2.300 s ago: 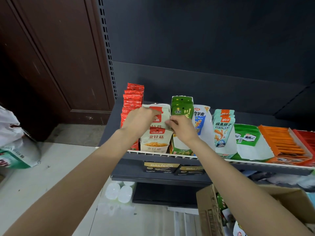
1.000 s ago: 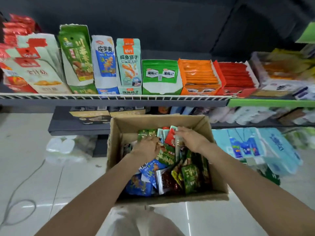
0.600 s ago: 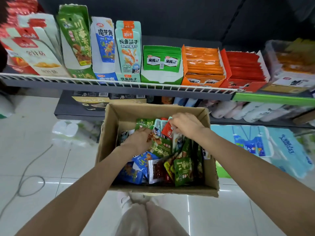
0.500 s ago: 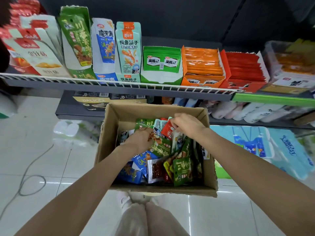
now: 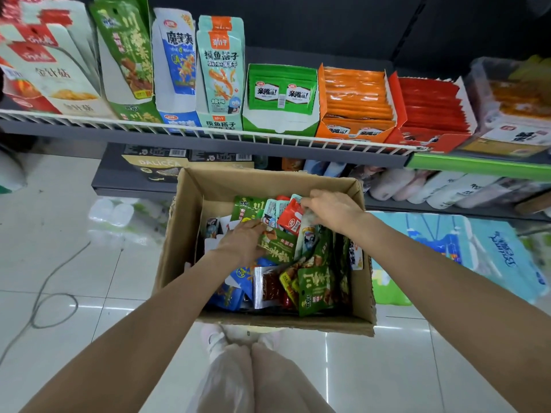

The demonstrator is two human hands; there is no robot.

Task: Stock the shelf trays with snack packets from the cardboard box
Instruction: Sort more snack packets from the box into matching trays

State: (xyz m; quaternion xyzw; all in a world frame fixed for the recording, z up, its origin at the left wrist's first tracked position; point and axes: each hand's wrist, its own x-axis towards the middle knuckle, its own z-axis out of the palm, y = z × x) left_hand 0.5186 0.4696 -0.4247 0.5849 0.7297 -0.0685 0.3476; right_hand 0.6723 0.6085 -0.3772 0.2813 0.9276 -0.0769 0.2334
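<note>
An open cardboard box (image 5: pixel 269 178) sits on the floor below the shelf, filled with mixed snack packets (image 5: pixel 316 289). My left hand (image 5: pixel 241 241) is inside it, its fingers curled over the edge of a green packet (image 5: pixel 278 247). At the back of the box, my right hand (image 5: pixel 331 210) pinches the tops of upright packets beside a red packet (image 5: pixel 290 222). On the wire-fronted shelf (image 5: pixel 268 138) above stand the trays: white (image 5: pixel 74 107), green (image 5: pixel 128 55), blue (image 5: pixel 176 55), teal (image 5: pixel 222 67), low green (image 5: pixel 280 90), orange (image 5: pixel 354 96) and red (image 5: pixel 429 114).
A lower shelf holds dark boxes (image 5: pixel 155 165) and pale wrapped rolls (image 5: pixel 417 186). Blue tissue packs (image 5: pixel 477 251) lie on the floor right of the box. A grey cable (image 5: pixel 50 293) loops across the white tiles at left. My legs (image 5: pixel 247 377) stand just before the box.
My hands left the white shelf tray and came down into the box. In the last half second they have barely shifted among the packets.
</note>
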